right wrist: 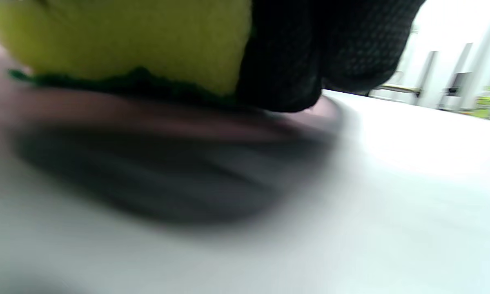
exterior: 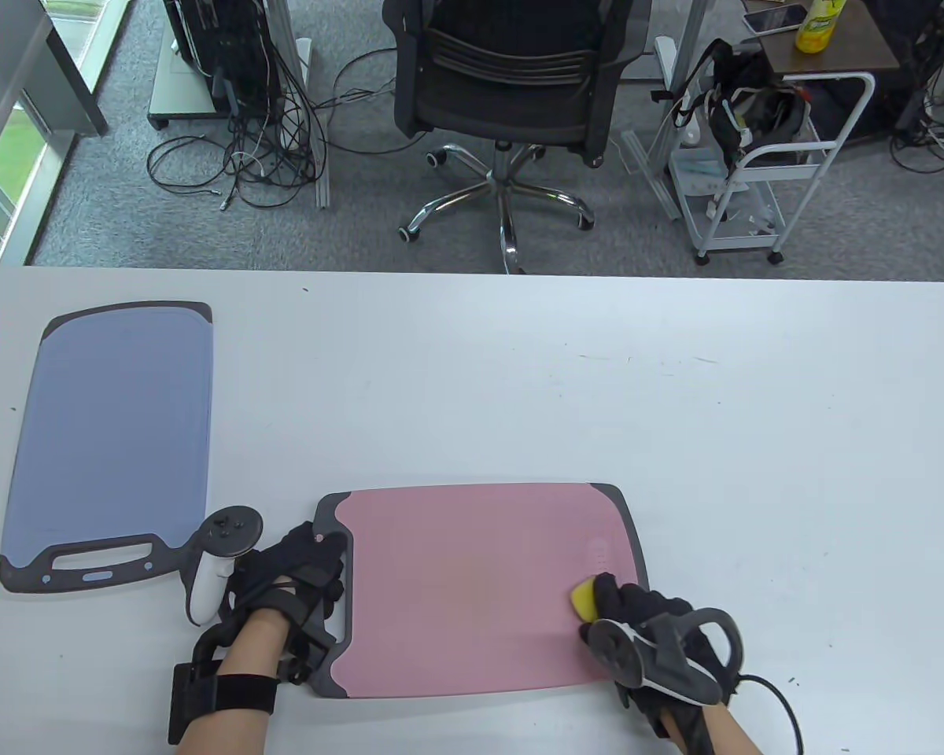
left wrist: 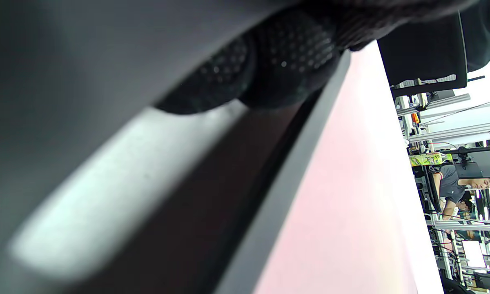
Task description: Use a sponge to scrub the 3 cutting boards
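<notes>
A pink cutting board (exterior: 472, 590) with a grey rim lies near the table's front edge. My left hand (exterior: 311, 562) rests on its grey handle end, and in the left wrist view its fingertips (left wrist: 286, 61) touch the rim beside the pink surface (left wrist: 351, 183). My right hand (exterior: 607, 596) grips a yellow sponge (exterior: 583, 600) and presses it on the board's right side. The right wrist view shows the sponge (right wrist: 126, 36), its green underside down on the board, with gloved fingers (right wrist: 310, 53) curled beside it. A blue cutting board (exterior: 114, 440) lies at the left, apart from both hands.
The white table (exterior: 598, 393) stretches bare behind and right of the pink board. Beyond its far edge stand an office chair (exterior: 511, 86), a white cart (exterior: 763, 157), floor cables (exterior: 244, 165) and a yellow bottle (exterior: 820, 23) on a side table.
</notes>
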Motion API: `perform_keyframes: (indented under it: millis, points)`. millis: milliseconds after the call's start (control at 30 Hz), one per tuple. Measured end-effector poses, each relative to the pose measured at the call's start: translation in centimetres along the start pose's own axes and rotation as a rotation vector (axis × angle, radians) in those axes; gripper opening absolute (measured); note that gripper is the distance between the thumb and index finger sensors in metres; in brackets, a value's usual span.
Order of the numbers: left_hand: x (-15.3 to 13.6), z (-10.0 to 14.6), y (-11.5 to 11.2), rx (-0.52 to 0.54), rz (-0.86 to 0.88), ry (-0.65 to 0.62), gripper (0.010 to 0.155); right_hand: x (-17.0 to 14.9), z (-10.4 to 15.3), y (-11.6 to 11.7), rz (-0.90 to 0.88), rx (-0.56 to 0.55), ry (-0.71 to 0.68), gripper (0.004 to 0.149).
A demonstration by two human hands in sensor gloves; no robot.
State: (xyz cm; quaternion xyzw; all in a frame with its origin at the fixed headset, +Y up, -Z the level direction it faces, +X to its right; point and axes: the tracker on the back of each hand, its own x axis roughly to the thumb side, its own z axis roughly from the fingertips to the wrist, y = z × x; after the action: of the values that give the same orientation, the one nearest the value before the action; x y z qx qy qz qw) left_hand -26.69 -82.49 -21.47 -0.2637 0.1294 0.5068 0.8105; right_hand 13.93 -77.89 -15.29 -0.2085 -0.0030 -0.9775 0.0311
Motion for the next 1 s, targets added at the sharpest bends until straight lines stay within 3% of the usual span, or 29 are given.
perform_keyframes:
  millis: [167, 267, 400, 667, 1000]
  points:
    - [0.0, -0.1, 0.1, -0.002, -0.002, -0.006, 0.057, 12.0, -3.9, -1.4, 0.008, -0.014, -0.332, 0.072]
    - [0.0, -0.2, 0.1, -0.002, 0.002, -0.006, 0.056, 18.5, -4.9, -2.1, 0.031, -0.038, -0.497, 0.073]
    - [0.2, -0.2, 0.2, -0.017, -0.015, -0.023, 0.056, 22.4, -5.5, -2.2, 0.038, -0.043, -0.545, 0.075]
    - [0.3, -0.2, 0.1, 0.017, -0.032, -0.021, 0.056, 20.2, -4.5, -2.0, 0.090, -0.068, -0.465, 0.077]
    - [0.3, -0.1, 0.1, 0.031, -0.027, -0.021, 0.056, 9.0, -1.0, -0.5, 0.107, -0.005, -0.256, 0.078]
